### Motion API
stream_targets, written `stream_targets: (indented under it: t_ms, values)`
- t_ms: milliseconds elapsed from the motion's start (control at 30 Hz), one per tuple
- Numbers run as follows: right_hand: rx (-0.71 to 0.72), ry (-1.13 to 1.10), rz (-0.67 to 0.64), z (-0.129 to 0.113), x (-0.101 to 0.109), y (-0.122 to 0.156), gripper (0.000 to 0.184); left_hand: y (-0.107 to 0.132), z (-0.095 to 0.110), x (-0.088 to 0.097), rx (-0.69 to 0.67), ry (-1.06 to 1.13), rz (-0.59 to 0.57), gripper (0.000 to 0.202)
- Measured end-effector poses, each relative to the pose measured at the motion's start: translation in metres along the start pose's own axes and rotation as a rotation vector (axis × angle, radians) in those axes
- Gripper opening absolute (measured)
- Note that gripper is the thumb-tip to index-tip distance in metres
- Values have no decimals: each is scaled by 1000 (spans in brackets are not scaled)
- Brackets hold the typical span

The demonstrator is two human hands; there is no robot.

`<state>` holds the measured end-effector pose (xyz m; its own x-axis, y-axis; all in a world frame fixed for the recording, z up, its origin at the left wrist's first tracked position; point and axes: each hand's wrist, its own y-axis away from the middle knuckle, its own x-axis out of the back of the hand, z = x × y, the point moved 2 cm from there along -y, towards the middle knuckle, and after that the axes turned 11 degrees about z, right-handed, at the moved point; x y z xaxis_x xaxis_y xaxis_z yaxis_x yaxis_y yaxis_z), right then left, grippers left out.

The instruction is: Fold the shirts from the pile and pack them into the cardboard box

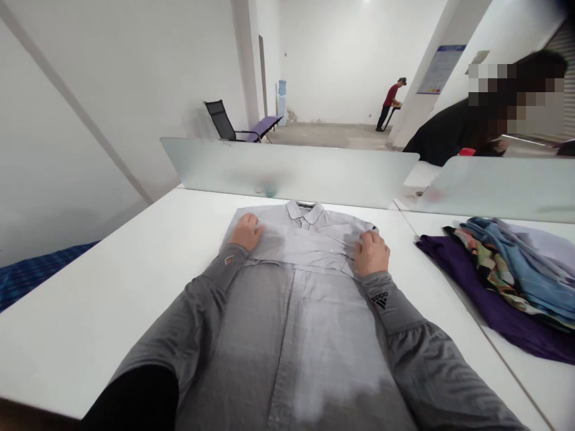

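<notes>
A grey button-up shirt lies front side up, its collar at the far end. Its sleeves are laid across the chest in a horizontal band. Over the shirt's left edge, just below the shoulder, my left hand has its fingers curled down on the cloth. My right hand is closed at the opposite edge near the other shoulder, with small creases running from it. The fingertips of both hands are partly hidden. Both forearms wear grey sleeve covers.
The shirt rests on a white table backed by frosted dividers. At right lies a pile of folded clothes, purple at the bottom. Beyond the divider a person in black leans over. Another person stands far back, and a lounge chair stands behind.
</notes>
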<state>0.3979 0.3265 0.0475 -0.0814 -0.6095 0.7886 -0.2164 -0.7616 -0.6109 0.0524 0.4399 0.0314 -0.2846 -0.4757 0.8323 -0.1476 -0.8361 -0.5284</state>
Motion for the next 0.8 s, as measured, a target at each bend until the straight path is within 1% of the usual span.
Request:
stream_targets:
  t_ms: [33,67,133,200,267,333,400,433,533,633,700,800]
  values:
    - [54,-24,19,-2,0,1,40,4,-1,-1,-30,12,-50,42]
    - [129,-47,0,-4,-3,3,44,8,-2,-2,-47,14,-104,49]
    - [280,-79,-136,-9,-11,8,49,14,-2,-4,-51,-5,-199,61]
    - [362,-83,-262,-11,-20,13,51,16,-1,-4,-42,-32,-240,66]
    - [375,-74,-292,-9,-25,15,52,15,2,0,-35,-50,-215,65]
    - [371,-76,-286,-8,-27,15,53,18,6,7,-20,-69,-149,60]
    - [365,-93,-285,-7,-25,13,53,27,11,18,-30,-78,-91,56]
    - [361,-105,-286,-7,-24,12,53,36,13,24,-59,-69,-88,55]
    - [334,-148,-278,-9,-15,8,52,79,17,43,-201,-15,-177,58]
    - [299,-169,-245,-7,2,15,50,133,10,66,-275,23,-228,58]
    - [359,-185,-268,-2,17,34,49,169,-1,84,-270,47,-228,56]
    - [515,-259,-364,17,46,82,50,220,-22,113,-246,86,-229,54]
